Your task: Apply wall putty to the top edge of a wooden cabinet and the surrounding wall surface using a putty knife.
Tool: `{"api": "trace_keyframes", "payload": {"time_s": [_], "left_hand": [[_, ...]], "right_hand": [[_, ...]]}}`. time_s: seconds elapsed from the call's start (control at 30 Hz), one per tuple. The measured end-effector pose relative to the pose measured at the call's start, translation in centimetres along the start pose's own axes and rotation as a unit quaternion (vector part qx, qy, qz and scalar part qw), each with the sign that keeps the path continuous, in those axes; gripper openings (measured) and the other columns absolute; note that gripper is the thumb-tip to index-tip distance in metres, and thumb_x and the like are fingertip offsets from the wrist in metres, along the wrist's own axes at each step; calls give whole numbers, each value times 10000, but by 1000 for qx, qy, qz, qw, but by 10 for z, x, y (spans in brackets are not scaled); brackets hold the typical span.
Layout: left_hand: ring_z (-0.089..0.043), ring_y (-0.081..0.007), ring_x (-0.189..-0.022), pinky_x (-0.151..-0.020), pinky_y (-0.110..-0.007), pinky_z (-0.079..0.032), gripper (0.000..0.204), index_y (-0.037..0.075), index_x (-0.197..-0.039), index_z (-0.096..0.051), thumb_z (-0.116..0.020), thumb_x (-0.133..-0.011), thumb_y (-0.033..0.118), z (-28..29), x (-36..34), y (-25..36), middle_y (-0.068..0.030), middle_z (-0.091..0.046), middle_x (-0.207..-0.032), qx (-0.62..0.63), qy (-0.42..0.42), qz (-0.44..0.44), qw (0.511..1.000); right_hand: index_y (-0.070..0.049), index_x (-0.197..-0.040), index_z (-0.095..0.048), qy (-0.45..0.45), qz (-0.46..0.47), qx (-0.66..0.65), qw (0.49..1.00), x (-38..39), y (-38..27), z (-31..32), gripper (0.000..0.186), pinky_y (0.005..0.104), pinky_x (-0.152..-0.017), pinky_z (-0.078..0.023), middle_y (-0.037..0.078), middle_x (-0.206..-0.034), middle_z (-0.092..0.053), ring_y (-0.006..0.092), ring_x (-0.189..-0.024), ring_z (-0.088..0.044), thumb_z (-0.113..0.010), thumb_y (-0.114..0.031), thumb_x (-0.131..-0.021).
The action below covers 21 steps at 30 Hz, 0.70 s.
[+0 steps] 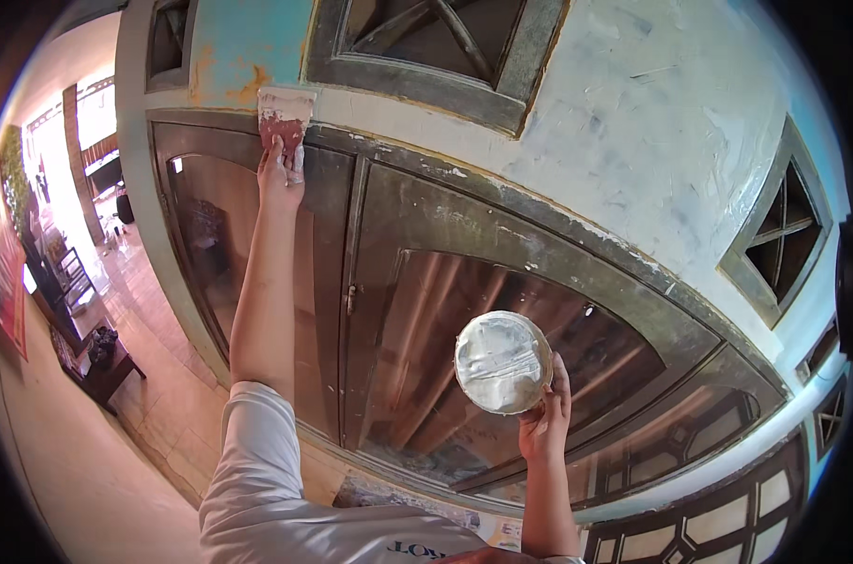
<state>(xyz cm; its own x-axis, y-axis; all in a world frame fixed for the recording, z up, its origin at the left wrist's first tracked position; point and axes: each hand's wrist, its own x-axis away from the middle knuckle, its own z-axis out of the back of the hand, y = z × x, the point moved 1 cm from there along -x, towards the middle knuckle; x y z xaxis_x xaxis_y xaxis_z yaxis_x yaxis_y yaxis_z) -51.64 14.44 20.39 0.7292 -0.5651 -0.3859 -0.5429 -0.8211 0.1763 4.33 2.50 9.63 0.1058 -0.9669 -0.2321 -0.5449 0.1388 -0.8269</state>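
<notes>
Raised high, my left hand (pixel 281 174) grips a wide putty knife (pixel 285 115) with a reddish, putty-smeared face. The knife's broad edge lies against the wall just above the wooden door frame, where a white strip meets turquoise paint (pixel 257 42) with rusty-orange patches. Lower and to the right, my right hand (pixel 546 425) holds a round tub (pixel 502 362) from beneath and its side. White putty fills the tub, its surface marked with ridges. White smears show on my left fingers.
Wooden double doors (pixel 379 216) with glass panels stand before me. Above them is a vent frame with crossed bars (pixel 511 103), and another diamond-shaped vent (pixel 779 230) sits at right. The wall (pixel 671 122) bears patchy white putty. At left, a tiled floor (pixel 163 357) leads past a small dark table (pixel 107 367).
</notes>
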Motion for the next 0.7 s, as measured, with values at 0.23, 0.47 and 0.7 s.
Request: {"api": "trace_keyframes", "payload": {"time_s": [0.23,0.47,0.7], "left_hand": [[-678,-162,-919,-737,-299,-587,156,106,-1063,-639,-706,-936,166,-18,8,5,-17,-685,-1037,-76,28,-72,994],[-674,-176,-823,-678,-300,-562,248,132,-1035,-628,-746,-911,312,-24,34,7,0,-655,-961,-182,79,-21,980],[-591,-127,-668,-586,-262,-505,242,154,-960,-600,-752,-906,334,-8,43,11,27,-610,-860,-215,54,-5,975]], "right_hand": [[-97,-1518,-337,-12,-7,-5,1000,0,5,4,553,365,-894,-604,96,-1468,-479,225,-1236,-587,-463,-73,-979],[-99,-1516,-341,-11,-14,-15,1000,3,6,-3,559,362,-879,-610,96,-1462,-487,221,-1235,-587,-472,-60,-974],[-96,-1512,-353,-34,-32,-25,999,7,14,-16,558,345,-891,-603,92,-1466,-485,208,-1234,-588,-475,-62,-968]]}}
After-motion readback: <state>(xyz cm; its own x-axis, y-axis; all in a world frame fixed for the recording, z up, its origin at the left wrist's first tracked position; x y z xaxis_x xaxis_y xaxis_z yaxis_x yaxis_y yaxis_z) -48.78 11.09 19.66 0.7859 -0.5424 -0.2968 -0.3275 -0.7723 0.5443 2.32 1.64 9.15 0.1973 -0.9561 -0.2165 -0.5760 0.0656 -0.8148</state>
